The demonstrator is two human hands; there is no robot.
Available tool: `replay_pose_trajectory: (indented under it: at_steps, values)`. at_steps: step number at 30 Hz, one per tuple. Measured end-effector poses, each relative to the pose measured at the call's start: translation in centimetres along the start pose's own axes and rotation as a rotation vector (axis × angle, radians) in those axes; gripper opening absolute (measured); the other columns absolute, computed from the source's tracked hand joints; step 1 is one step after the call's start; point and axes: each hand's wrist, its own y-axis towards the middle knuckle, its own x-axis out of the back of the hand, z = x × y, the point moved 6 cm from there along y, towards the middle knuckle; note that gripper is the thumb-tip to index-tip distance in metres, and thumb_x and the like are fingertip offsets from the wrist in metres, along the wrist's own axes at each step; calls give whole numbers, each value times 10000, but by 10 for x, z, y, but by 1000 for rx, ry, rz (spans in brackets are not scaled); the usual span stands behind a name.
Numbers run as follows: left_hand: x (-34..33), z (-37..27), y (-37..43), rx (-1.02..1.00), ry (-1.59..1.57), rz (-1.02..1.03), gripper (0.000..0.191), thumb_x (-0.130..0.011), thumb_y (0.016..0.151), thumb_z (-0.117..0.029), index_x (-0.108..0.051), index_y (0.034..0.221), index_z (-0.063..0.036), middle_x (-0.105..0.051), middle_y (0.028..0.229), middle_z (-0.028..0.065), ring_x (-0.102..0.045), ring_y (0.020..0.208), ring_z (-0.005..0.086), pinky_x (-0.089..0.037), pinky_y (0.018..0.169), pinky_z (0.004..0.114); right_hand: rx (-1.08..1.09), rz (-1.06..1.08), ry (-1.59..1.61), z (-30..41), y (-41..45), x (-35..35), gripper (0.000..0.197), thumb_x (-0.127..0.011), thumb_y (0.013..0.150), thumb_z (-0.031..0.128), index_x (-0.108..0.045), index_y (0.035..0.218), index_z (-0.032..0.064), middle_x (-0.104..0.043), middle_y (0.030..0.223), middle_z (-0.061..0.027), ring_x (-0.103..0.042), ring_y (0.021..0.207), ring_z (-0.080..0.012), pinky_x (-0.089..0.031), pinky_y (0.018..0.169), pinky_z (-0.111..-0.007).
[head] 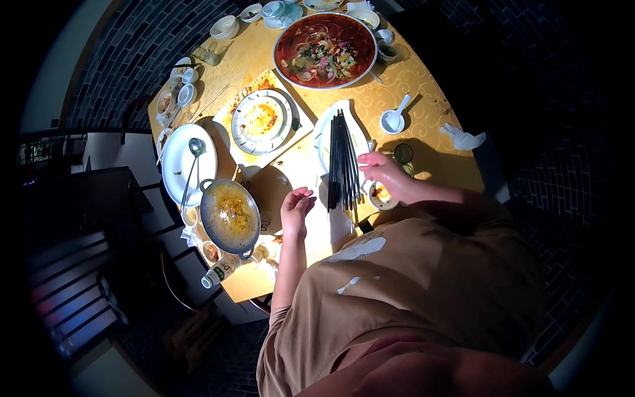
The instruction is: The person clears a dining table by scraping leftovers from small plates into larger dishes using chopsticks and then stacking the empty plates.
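Note:
A bundle of black chopsticks (342, 164) lies lengthwise over a white leaf-shaped plate (325, 121), its near ends sticking out past the plate's rim. Just right of the bundle is my right hand (387, 173), palm inward and fingers loosely extended; whether the fingertips touch the sticks is unclear. A small bowl with food scraps (382, 197) is partly hidden under my right wrist. My left hand (296, 211) hovers left of the chopsticks, fingers loosely curled, with nothing visible in it.
Beyond stands a large bowl of red soup (325, 49). Left are stacked dirty plates (262, 121), an oval plate with a ladle (186, 168) and an oily two-handled pan (230, 216). Right sit a small bowl with a spoon (393, 121), glasses (404, 154) and crumpled tissue (464, 137).

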Motion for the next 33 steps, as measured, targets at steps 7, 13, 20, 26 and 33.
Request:
replay_pose_trajectory:
  at_steps: [7, 13, 20, 26, 33]
  values:
    - [-11, 1, 4, 15, 23, -38, 188, -407, 774, 22, -478, 941, -25, -556, 886, 80, -552, 787, 182, -446, 718, 284, 747, -457, -887, 138, 90, 123, 435, -544, 649, -28, -445, 1066, 46, -489, 1033, -113, -480, 948, -235, -396, 805, -302]
    - [-12, 4, -2, 5, 29, -119, 204, -401, 759, 40, -471, 942, -16, -550, 899, 115, -555, 782, 200, -460, 728, 301, 600, -623, -1297, 185, 161, 179, 645, -644, 598, 89, -346, 1171, 98, -401, 1139, -144, -391, 1067, -268, -350, 878, -331]
    - [-18, 9, -6, 56, -4, -183, 196, -395, 771, 38, -471, 949, 6, -536, 909, 103, -545, 788, 178, -455, 734, 271, 633, -480, -897, 166, 208, 204, 753, -710, 538, 141, -337, 1192, 105, -390, 1151, -158, -387, 1064, -284, -350, 879, -337]
    - [-23, 9, -5, 50, 8, -194, 205, -419, 746, 43, -472, 939, -2, -547, 912, 126, -560, 786, 204, -461, 723, 297, 683, -573, -998, 161, 204, 208, 708, -704, 559, 141, -354, 1173, 117, -418, 1091, -147, -412, 1028, -279, -361, 863, -334]
    - [-22, 6, 4, 42, 7, -153, 208, -425, 746, 41, -469, 943, -8, -547, 910, 119, -558, 791, 201, -455, 725, 289, 602, -549, -1095, 152, 177, 207, 704, -692, 579, 143, -331, 1183, 117, -397, 1107, -144, -409, 1029, -286, -363, 855, -337]
